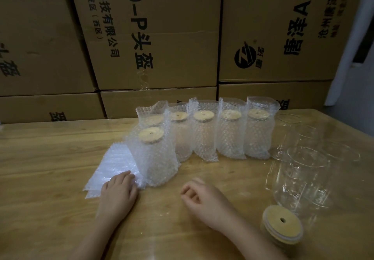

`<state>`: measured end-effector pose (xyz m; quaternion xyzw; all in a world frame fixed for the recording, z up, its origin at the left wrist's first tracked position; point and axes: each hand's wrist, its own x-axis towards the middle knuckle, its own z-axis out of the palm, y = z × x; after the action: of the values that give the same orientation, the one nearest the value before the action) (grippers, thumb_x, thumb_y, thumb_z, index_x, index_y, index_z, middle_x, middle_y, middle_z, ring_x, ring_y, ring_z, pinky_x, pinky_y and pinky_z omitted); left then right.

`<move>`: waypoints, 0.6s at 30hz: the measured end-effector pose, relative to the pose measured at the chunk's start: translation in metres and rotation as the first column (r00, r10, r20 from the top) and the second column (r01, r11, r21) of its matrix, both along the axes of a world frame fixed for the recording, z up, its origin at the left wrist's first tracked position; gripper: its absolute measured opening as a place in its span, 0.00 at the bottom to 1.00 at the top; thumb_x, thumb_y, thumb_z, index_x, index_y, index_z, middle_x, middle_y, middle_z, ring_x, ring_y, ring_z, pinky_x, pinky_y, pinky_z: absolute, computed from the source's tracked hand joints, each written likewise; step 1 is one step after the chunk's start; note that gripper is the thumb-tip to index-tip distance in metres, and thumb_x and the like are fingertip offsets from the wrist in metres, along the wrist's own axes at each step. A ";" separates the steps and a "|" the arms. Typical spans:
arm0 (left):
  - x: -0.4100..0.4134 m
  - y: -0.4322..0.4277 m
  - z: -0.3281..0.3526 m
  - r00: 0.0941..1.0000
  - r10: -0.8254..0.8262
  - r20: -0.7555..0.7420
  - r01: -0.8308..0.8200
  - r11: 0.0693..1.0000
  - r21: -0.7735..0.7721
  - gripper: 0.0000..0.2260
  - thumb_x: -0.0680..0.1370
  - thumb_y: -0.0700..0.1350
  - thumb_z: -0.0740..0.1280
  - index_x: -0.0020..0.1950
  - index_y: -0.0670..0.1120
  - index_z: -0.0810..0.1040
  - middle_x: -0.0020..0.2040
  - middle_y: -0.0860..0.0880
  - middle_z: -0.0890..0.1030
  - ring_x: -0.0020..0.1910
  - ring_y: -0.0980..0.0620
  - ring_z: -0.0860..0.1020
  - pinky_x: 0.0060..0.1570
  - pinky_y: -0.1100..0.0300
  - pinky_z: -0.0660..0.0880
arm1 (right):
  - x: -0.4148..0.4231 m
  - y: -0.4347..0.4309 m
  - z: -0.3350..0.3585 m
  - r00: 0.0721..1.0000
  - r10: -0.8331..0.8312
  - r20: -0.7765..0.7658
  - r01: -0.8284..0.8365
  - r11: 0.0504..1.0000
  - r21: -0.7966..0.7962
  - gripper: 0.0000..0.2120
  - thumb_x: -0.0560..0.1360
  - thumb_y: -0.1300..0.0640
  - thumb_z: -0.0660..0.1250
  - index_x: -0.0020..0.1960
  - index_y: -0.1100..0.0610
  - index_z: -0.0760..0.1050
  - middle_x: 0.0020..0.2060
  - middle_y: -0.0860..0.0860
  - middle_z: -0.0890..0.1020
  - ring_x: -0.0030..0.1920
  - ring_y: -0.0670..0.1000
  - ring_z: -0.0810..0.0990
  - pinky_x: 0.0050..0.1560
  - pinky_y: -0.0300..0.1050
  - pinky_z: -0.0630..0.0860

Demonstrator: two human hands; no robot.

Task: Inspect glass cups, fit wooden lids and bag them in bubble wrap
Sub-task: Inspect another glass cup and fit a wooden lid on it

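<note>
The front bagged cup (155, 158) partly hides the rear bagged cup (150, 114).

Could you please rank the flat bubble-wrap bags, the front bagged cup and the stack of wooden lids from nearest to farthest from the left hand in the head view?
1. The flat bubble-wrap bags: touched by the left hand, front left.
2. The front bagged cup: just right of that hand.
3. The stack of wooden lids: far right, beyond the right hand.

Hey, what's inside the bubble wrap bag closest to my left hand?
A round wooden lid with a small centre hole shows at the top of the bubble wrap bag. What the lid sits on is obscured by the bubbles.
</note>
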<state>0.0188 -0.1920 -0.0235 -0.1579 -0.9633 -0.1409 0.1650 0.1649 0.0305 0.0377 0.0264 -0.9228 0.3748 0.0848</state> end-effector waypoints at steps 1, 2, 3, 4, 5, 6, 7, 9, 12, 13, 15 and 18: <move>0.000 0.000 0.001 1.000 -0.004 -0.006 0.004 1.000 -0.005 0.15 0.80 0.47 0.62 0.65 0.48 0.76 0.69 0.51 0.73 0.69 0.50 0.69 0.65 0.52 0.63 | 0.010 0.006 0.016 0.996 -0.043 -0.082 0.049 0.996 0.069 0.05 0.77 0.51 0.63 0.51 0.49 0.77 0.48 0.41 0.75 0.49 0.45 0.76 0.53 0.45 0.74; 0.002 0.000 0.002 1.000 -0.009 -0.006 0.009 1.000 -0.010 0.15 0.80 0.47 0.62 0.65 0.48 0.75 0.70 0.51 0.72 0.70 0.51 0.68 0.65 0.52 0.62 | 0.021 0.014 0.033 0.970 -0.110 -0.217 0.149 0.974 0.169 0.05 0.77 0.51 0.64 0.51 0.49 0.77 0.49 0.42 0.77 0.51 0.45 0.76 0.52 0.45 0.73; 0.003 0.000 0.002 1.000 -0.012 -0.001 0.012 1.000 -0.015 0.15 0.80 0.47 0.62 0.66 0.48 0.75 0.70 0.50 0.72 0.71 0.51 0.68 0.66 0.53 0.62 | 0.032 0.024 0.047 0.904 -0.184 -0.387 0.302 0.915 0.269 0.05 0.76 0.53 0.67 0.51 0.50 0.77 0.49 0.44 0.78 0.51 0.47 0.76 0.51 0.47 0.72; 0.005 0.001 0.002 1.000 -0.013 0.009 0.013 1.000 -0.028 0.15 0.80 0.47 0.61 0.66 0.47 0.74 0.71 0.50 0.71 0.71 0.51 0.67 0.67 0.53 0.61 | 0.043 0.038 0.057 0.805 -0.249 -0.538 0.476 0.812 0.337 0.06 0.74 0.55 0.69 0.50 0.51 0.78 0.48 0.46 0.80 0.50 0.50 0.78 0.49 0.49 0.72; 0.007 0.002 0.002 1.000 -0.011 0.015 0.011 0.998 -0.054 0.16 0.80 0.48 0.61 0.67 0.47 0.73 0.72 0.49 0.70 0.72 0.50 0.66 0.68 0.53 0.60 | 0.053 0.051 0.065 0.721 -0.339 -0.605 0.629 0.685 0.367 0.08 0.73 0.55 0.70 0.52 0.53 0.79 0.48 0.49 0.81 0.50 0.53 0.79 0.49 0.51 0.73; 0.011 0.003 0.003 1.000 -0.004 0.021 0.006 0.997 -0.082 0.17 0.80 0.48 0.61 0.68 0.47 0.72 0.73 0.49 0.69 0.73 0.50 0.65 0.69 0.53 0.59 | 0.062 0.064 0.071 0.682 -0.465 -0.564 0.720 0.562 0.407 0.11 0.74 0.54 0.68 0.55 0.53 0.78 0.51 0.50 0.81 0.53 0.54 0.78 0.52 0.52 0.72; 0.015 0.005 0.005 1.000 0.001 0.026 0.001 0.995 -0.101 0.17 0.79 0.47 0.60 0.68 0.46 0.73 0.72 0.48 0.70 0.73 0.49 0.65 0.69 0.52 0.60 | 0.068 0.076 0.073 0.665 -0.591 -0.457 0.743 0.461 0.484 0.14 0.76 0.51 0.65 0.60 0.53 0.75 0.55 0.51 0.79 0.57 0.54 0.77 0.56 0.52 0.70; 0.026 0.007 0.010 1.000 -0.030 0.005 0.030 0.995 -0.100 0.18 0.76 0.49 0.58 0.60 0.44 0.78 0.65 0.45 0.77 0.65 0.45 0.74 0.62 0.48 0.69 | 0.071 0.095 0.067 0.656 -0.706 -0.266 0.680 0.400 0.615 0.16 0.78 0.50 0.60 0.66 0.49 0.69 0.62 0.48 0.76 0.63 0.51 0.73 0.63 0.49 0.64; 0.043 0.011 0.017 0.992 -0.123 -0.031 0.120 0.990 -0.079 0.25 0.70 0.53 0.49 0.48 0.42 0.82 0.53 0.44 0.82 0.53 0.43 0.80 0.49 0.50 0.74 | 0.070 0.108 0.063 0.705 -0.671 -0.230 0.638 0.458 0.619 0.14 0.77 0.57 0.61 0.60 0.44 0.73 0.57 0.43 0.78 0.61 0.47 0.74 0.64 0.46 0.57; 0.046 0.013 0.018 0.989 -0.141 -0.033 0.137 0.986 -0.099 0.24 0.70 0.53 0.50 0.46 0.43 0.82 0.52 0.44 0.83 0.53 0.43 0.80 0.49 0.50 0.75 | 0.068 0.109 0.063 0.727 -0.640 -0.249 0.635 0.488 0.598 0.13 0.76 0.58 0.62 0.56 0.43 0.75 0.55 0.42 0.80 0.58 0.46 0.74 0.65 0.46 0.55; 0.052 0.019 0.022 0.983 -0.180 -0.016 0.178 0.980 -0.093 0.21 0.71 0.52 0.52 0.40 0.44 0.81 0.46 0.45 0.83 0.47 0.43 0.81 0.43 0.52 0.75 | 0.061 0.105 0.061 0.758 -0.573 -0.310 0.639 0.558 0.530 0.11 0.76 0.60 0.64 0.50 0.44 0.78 0.49 0.41 0.81 0.54 0.45 0.75 0.68 0.47 0.50; 0.061 0.036 0.023 0.985 -0.172 0.032 0.169 0.982 0.081 0.13 0.74 0.49 0.58 0.38 0.47 0.80 0.37 0.50 0.82 0.41 0.47 0.79 0.39 0.56 0.72 | 0.051 0.088 0.060 0.741 -0.490 -0.458 0.618 0.765 0.182 0.08 0.76 0.59 0.66 0.45 0.46 0.80 0.43 0.39 0.80 0.47 0.43 0.75 0.67 0.49 0.58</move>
<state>0.0793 -0.1563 -0.0003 -0.2303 -0.9431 -0.1948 0.1398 0.2155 0.1182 0.0979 -0.1668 -0.9004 0.1629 0.3674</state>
